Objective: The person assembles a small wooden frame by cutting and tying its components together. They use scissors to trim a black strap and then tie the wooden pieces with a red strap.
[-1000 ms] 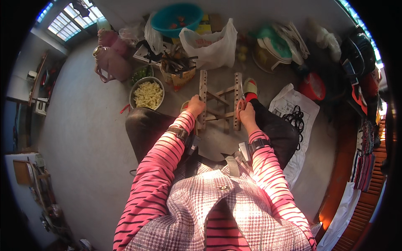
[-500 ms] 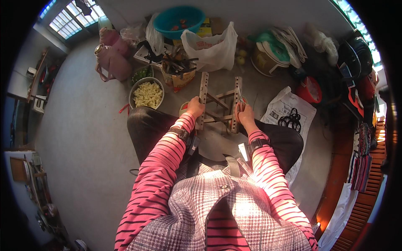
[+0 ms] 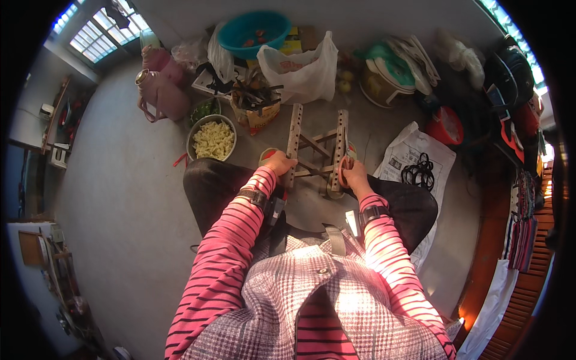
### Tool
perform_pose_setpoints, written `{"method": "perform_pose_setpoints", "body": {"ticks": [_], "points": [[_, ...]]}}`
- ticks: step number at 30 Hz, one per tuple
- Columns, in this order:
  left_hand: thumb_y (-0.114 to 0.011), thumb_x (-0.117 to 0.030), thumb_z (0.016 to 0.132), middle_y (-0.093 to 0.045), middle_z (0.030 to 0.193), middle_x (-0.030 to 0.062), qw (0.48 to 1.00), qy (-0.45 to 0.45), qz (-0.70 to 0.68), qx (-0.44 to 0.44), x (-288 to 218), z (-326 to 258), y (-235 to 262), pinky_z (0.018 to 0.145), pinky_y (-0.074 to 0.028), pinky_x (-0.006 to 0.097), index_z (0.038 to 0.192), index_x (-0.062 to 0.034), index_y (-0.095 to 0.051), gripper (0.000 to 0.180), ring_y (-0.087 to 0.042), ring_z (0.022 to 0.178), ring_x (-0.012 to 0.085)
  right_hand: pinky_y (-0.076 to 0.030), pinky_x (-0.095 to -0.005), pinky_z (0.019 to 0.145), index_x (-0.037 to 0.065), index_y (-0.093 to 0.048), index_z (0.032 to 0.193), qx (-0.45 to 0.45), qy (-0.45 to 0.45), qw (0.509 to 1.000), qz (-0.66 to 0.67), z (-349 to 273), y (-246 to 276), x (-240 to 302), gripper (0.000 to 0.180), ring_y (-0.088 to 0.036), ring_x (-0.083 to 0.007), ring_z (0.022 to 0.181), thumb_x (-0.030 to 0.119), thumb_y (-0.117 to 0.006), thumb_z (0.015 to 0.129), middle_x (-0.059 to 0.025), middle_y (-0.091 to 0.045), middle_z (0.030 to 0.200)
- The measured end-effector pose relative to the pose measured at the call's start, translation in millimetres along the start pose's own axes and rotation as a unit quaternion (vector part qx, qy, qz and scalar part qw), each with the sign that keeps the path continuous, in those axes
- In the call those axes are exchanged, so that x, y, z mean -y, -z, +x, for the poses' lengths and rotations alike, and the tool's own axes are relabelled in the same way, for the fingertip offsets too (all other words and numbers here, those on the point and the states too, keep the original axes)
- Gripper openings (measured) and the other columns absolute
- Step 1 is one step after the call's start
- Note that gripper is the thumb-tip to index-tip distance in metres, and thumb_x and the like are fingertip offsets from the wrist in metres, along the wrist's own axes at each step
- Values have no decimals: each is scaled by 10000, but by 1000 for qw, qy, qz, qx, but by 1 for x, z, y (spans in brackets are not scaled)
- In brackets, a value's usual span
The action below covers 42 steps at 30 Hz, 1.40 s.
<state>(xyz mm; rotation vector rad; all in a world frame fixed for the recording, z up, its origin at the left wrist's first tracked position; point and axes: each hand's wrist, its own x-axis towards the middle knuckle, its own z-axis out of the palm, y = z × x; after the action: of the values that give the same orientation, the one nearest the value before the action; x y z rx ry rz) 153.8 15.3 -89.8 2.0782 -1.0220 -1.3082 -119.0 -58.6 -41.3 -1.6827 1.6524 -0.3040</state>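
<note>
A wooden folding stool frame (image 3: pixel 294 135) stands on the floor between my knees, its two rails pierced by rows of holes and joined by crossed slats. My left hand (image 3: pixel 279 162) is closed at the near part of the left rail, the fingertips partly hidden against the wood. Orange-handled scissors (image 3: pixel 344 171) are in my right hand (image 3: pixel 356 175), beside the right rail, with the blades pointing away from me along it. To the right, a loose bundle of black straps (image 3: pixel 419 172) lies on a flattened white printed sack (image 3: pixel 414 147).
Left of the frame are a bowl of pale chopped food (image 3: pixel 213 139), a bag of dark strips (image 3: pixel 255 108) and a pink jug (image 3: pixel 161 96). Beyond it stand a white plastic bag (image 3: pixel 303 75) and a teal basin (image 3: pixel 255 35). A red bucket (image 3: pixel 445 127) is at right.
Both hands have shifted slightly toward me, and the scissors have come a little nearer along the right rail. The frame stays nearly in place.
</note>
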Motion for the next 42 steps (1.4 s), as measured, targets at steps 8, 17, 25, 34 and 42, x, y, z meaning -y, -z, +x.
{"method": "perform_pose_setpoints", "body": {"ticks": [8,17,25,34,42], "points": [[-683,-265,832,-648,977,213,998,46,-9,48,-37,-32,13,461,-525,427,1105,125,-570,490,-671,718,375,-489,-421,789,6,-613,963,-6,20,1000,1,-1,4,13,340,-638,-378,932,175,-745,698,-210,-658,931],[-680,-272,825,-630,1063,222,998,49,32,37,-48,-39,13,541,-581,446,1128,114,-560,506,-673,808,397,-472,-410,762,9,-598,968,1,24,998,55,-4,7,9,302,-630,-372,885,138,-719,724,-188,-642,882],[-667,-258,836,-626,1062,219,997,56,49,39,-30,-20,9,565,-587,463,1121,97,-575,464,-664,865,389,-458,-430,881,28,-543,1159,25,8,1000,-10,5,4,5,442,-584,-408,1062,198,-673,772,-232,-613,1104],[-636,-236,847,-634,1021,203,996,64,54,43,-16,-15,8,486,-564,444,1106,60,-598,395,-665,820,358,-463,-458,888,24,-537,1165,32,24,998,-45,0,6,10,460,-575,-434,1078,226,-662,771,-261,-620,1097],[-641,-236,836,-641,970,201,995,53,84,24,-5,1,2,439,-531,449,1086,46,-611,378,-654,759,357,-461,-468,893,-7,-520,1158,32,11,998,-52,5,0,6,463,-574,-441,1085,220,-654,778,-282,-624,1090]]}}
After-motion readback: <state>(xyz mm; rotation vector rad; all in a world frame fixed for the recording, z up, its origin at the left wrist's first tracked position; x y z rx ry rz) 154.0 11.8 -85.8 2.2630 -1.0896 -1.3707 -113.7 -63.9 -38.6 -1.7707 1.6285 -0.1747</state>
